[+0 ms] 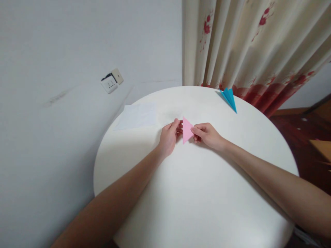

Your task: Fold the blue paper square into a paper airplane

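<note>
A small pink folded paper triangle (pixel 186 130) is held up over the middle of the round white table, with a straight edge to the left and a point to the right. My right hand (pixel 205 133) is closed on its right corner, pinching it between thumb and fingers. On the other side, my left hand (pixel 169 136) is at the triangle's left edge. Its fingers are bent and slightly apart, and the thumb is raised off the paper. Whether the left fingertips touch the back of the triangle is hard to see.
A blue folded paper plane (pixel 229 100) lies near the far right edge of the white table (pixel 196 199). At the far left lies a white paper sheet (pixel 138 115). A wall with a socket (pixel 109 83) and a floral curtain (pixel 240 44) stand behind.
</note>
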A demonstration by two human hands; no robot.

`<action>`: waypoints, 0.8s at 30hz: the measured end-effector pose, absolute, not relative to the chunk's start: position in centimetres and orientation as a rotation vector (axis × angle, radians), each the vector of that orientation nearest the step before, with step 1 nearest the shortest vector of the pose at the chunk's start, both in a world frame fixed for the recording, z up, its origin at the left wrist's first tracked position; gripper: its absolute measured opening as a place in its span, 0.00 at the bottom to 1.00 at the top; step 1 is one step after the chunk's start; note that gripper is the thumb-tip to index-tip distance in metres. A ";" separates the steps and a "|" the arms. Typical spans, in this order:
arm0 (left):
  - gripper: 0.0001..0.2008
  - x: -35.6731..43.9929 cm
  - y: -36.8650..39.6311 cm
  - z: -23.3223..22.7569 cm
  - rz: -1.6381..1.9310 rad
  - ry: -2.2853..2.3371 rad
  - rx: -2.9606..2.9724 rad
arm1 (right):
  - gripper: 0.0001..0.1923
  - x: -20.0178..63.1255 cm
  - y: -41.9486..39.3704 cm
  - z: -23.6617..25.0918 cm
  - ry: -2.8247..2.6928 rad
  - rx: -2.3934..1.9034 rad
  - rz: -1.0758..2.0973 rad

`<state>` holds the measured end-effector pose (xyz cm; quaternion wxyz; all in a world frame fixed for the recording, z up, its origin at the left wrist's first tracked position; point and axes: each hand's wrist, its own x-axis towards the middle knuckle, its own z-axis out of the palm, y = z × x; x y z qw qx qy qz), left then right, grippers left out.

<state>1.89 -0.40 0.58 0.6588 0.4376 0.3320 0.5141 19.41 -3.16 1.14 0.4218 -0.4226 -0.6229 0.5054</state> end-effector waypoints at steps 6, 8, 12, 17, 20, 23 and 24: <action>0.20 2.1 -0.8 0.2 1.075 0.823 1.362 | 0.28 19.4 -2.6 1.0 -1.460 -1.141 1.104; 0.20 2.1 -0.8 0.2 1.075 0.838 1.364 | 0.28 19.4 -2.6 1.0 -1.465 -1.147 1.096; 0.21 2.1 -0.7 0.3 1.072 0.849 1.306 | 0.29 19.3 -2.6 0.9 -1.463 -1.167 1.106; 0.20 2.1 -0.9 0.6 1.057 0.839 1.289 | 0.30 19.4 -2.4 0.7 -1.466 -1.190 1.095; 0.17 2.1 -1.1 0.8 1.021 0.846 1.281 | 0.29 19.5 -2.3 0.6 -1.466 -1.213 1.071; 0.14 2.1 -1.2 0.9 1.003 0.872 1.273 | 0.29 19.6 -2.2 0.6 -1.473 -1.232 1.028; 0.14 2.1 -1.2 0.9 1.002 0.879 1.274 | 0.29 19.6 -2.2 0.6 -1.478 -1.233 1.017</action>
